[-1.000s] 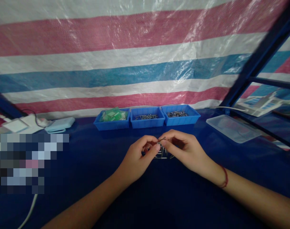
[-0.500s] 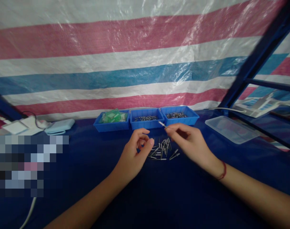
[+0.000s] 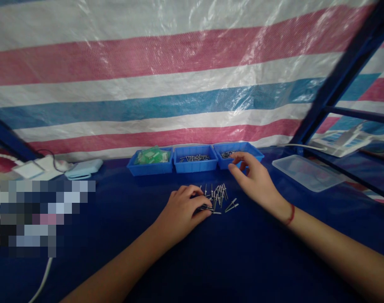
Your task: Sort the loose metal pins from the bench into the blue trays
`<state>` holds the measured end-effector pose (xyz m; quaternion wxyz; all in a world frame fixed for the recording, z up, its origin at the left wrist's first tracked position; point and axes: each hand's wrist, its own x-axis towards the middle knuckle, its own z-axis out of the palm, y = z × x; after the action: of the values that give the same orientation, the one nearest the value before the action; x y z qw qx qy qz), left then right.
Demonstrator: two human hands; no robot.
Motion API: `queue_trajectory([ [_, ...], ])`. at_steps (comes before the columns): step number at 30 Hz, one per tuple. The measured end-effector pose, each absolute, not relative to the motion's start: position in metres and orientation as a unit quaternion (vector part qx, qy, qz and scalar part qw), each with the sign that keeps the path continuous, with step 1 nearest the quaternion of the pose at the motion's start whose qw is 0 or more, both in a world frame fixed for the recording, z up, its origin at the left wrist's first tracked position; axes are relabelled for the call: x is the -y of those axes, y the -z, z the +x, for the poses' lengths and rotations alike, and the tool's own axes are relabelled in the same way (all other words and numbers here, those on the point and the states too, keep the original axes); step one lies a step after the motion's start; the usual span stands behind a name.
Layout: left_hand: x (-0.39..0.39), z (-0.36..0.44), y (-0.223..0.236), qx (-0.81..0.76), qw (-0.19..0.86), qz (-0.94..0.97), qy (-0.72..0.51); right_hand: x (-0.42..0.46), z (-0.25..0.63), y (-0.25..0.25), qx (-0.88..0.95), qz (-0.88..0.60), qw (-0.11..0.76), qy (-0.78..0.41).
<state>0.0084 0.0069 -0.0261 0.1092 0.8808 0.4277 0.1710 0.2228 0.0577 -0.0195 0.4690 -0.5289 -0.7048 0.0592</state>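
Observation:
My left hand rests at the left side of a loose pile of blind rivets on the dark blue table. Its thumb and fingers are apart, curved around a few rivets at the pile's edge; no firm grip shows. My right hand, with a red cord at the wrist, is raised before the right blue bin, which holds more rivets. Thumb and forefinger stand apart, and no rivet shows between them. The middle blue bin also contains rivets.
The left blue bin holds green-and-clear plastic packets. A translucent lid lies at right, near a blue metal frame. At left are a light blue case, white adapters and a cable. A striped sheet hangs behind.
My right hand has moved toward the right bin, and the rivet it pinched no longer shows in its fingers. My left hand has lowered onto the pile's left edge.

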Motion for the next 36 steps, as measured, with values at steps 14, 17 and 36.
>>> queue_trajectory([
  [14, -0.012, 0.007, 0.019, -0.435, 0.090, 0.887, -0.129, -0.028, 0.202, 0.022, 0.765, -0.460, 0.434, -0.124],
  [17, -0.012, 0.006, 0.017, -0.426, 0.082, 0.893, -0.118, -0.027, 0.202, 0.023, 0.764, -0.462, 0.429, -0.137],
  [36, -0.014, -0.005, 0.011, -0.415, 0.128, 0.896, -0.093, -0.023, 0.196, 0.024, 0.806, -0.415, 0.380, -0.183],
])
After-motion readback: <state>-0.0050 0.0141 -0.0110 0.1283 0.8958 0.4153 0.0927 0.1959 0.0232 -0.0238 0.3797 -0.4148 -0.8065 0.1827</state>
